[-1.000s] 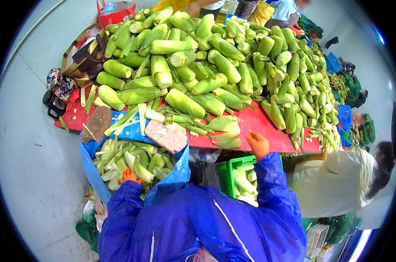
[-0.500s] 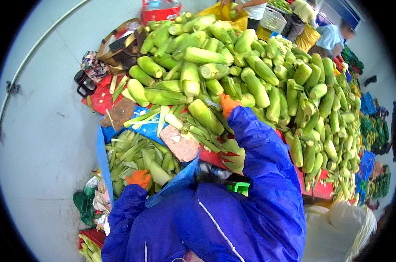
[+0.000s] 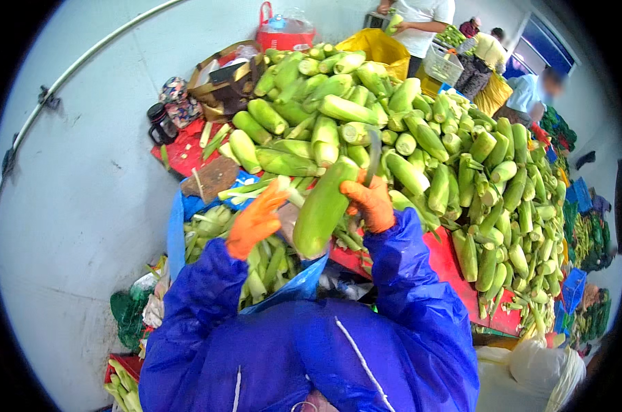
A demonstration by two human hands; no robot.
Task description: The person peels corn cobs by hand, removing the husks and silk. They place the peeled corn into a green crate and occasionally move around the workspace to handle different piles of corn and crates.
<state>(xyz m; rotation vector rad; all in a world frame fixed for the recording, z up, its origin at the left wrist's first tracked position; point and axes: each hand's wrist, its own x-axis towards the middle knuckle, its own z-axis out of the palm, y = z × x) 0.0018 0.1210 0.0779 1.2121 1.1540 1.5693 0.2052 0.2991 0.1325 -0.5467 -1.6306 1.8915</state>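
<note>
My right hand, in an orange glove, is closed around a knife whose curved blade points up and away. Against that hand's thumb side is a green ear of corn in its husk, lifted and tilted in front of me. On its left, my gloved left hand is open with fingers stretched, apart from the ear. Beneath both hands, a blue-rimmed bag holds stripped husks. Behind them rises a big heap of husked corn ears.
The heap covers much of a red-topped table. A brown board-like slab lies at the bag's far edge. Left of the heap stand a dark mug and a brown bag. People work at the back right, near a white crate.
My right hand has come back from the heap, bringing an ear of corn with the knife. My left hand has risen out of the husk bag toward the ear, fingers spread.
</note>
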